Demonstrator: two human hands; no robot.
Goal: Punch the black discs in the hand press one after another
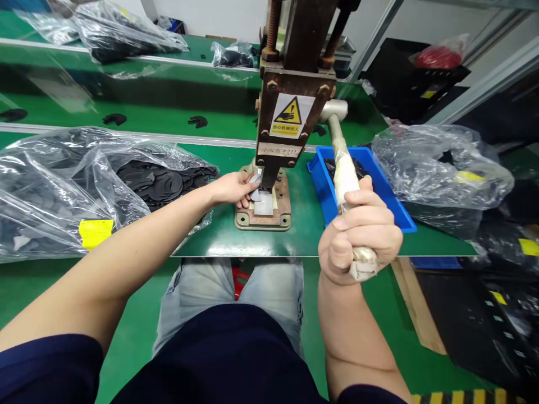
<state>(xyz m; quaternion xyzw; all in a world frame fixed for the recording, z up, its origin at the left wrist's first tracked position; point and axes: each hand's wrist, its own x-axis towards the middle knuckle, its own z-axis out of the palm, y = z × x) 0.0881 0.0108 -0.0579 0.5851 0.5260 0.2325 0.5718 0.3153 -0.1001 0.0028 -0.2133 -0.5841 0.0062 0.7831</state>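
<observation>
A brown hand press (290, 101) with a yellow warning label stands on the green bench, its base plate (264, 216) in front of me. My right hand (357, 235) is wrapped round the taped end of the press lever (343, 168), which is pulled down towards me. My left hand (233, 188) reaches to the base and pinches a small dark flat part (255, 193) lying under the press head. The fingertips sit right beside the ram.
A large clear bag of black flat parts (164, 179) lies left of the press. A blue tray (324, 191) holding dark parts sits to its right, beside another plastic bag (438, 163). Behind runs a green conveyor (147, 115) with loose black pieces.
</observation>
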